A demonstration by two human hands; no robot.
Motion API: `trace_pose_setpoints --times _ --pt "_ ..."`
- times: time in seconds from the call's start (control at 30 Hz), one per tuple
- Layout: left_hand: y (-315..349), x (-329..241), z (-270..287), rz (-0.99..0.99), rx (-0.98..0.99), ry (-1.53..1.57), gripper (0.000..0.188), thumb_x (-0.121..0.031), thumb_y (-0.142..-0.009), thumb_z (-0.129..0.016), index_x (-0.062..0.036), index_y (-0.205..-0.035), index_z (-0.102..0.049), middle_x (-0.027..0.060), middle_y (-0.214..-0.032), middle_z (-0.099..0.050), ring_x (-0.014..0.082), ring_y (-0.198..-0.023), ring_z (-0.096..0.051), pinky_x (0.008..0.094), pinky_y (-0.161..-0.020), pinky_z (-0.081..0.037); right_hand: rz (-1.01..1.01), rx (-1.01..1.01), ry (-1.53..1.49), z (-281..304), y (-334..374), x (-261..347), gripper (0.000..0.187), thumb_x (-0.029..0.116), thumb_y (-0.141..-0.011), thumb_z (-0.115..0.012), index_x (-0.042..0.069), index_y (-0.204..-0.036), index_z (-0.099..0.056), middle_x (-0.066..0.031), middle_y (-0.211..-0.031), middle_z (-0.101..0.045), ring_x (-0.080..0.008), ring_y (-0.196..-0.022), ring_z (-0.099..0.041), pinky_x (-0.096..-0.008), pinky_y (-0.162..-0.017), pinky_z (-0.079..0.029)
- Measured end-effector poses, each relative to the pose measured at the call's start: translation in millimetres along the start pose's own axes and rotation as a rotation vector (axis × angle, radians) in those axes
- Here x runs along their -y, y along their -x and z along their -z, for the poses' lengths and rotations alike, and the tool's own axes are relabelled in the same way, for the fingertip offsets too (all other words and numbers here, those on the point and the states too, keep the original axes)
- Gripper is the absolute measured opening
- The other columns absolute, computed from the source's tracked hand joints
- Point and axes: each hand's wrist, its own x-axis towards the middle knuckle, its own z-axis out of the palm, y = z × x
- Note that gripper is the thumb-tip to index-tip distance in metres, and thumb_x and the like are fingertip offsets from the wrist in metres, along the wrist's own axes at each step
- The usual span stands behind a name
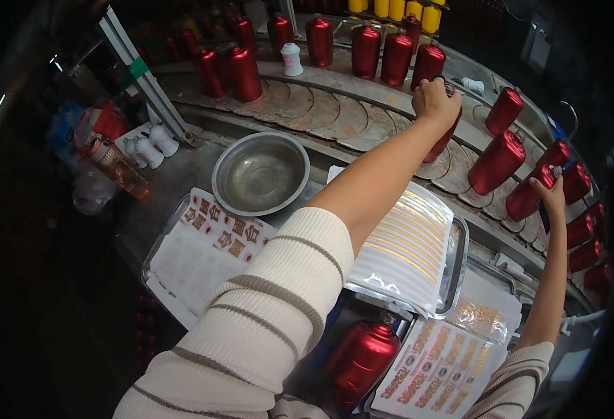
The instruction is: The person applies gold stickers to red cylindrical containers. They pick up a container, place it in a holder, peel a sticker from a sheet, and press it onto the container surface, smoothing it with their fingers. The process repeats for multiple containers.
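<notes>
My left hand point(435, 103) reaches across to the conveyor, its fingers closed round the top of a glossy red bottle point(441, 145). Much of that bottle is hidden behind my hand and forearm. Farther right, my right hand point(550, 191) grips another red bottle point(522, 202) by its upper end near the neck. Between the two hands, a tilted red bottle point(495, 164) rests on the overlapping conveyor plates point(373, 120). Close to my body, one more red bottle point(364, 359) leans on its side beside the sheets.
A metal basin point(261, 174) holds some liquid. Decal sheets lie on trays: gold stripes point(412, 241), gold lettering point(440, 370) and brown-gold characters point(216, 230). More red bottles point(366, 52) line the far ledge, with a white bottle-shaped piece point(291, 60). A metal post point(143, 77) rises at left.
</notes>
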Motion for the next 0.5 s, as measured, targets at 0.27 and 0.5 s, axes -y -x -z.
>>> trace_pose_setpoints --times 0.27,0.5 --pt "16.2 -10.9 -4.1 0.041 0.024 0.037 0.044 -0.034 -0.082 -0.069 0.0006 -0.108 -0.064 0.0253 -0.117 -0.057 0.0391 -0.111 -0.058 0.0466 -0.093 -0.051 -0.290 -0.456 0.229 35.0 64.4 34.0 0.098 0.070 -0.082 -0.063 0.007 -0.152 -0.035 -0.0239 -0.147 -0.047 -0.0393 -0.136 -0.045 -0.0439 -0.110 -0.036" --pt "25.1 -10.6 -16.5 0.008 0.285 0.221 0.055 -0.046 -0.083 -0.067 -0.0039 -0.117 -0.057 0.0243 -0.123 -0.053 0.0423 -0.116 -0.054 0.0500 -0.098 -0.046 0.047 -0.363 -0.025 45.1 147.9 65.7 0.071 0.050 -0.094 -0.062 0.005 -0.146 -0.044 -0.0208 -0.145 -0.050 -0.0319 -0.134 -0.049 -0.0385 -0.111 -0.034"
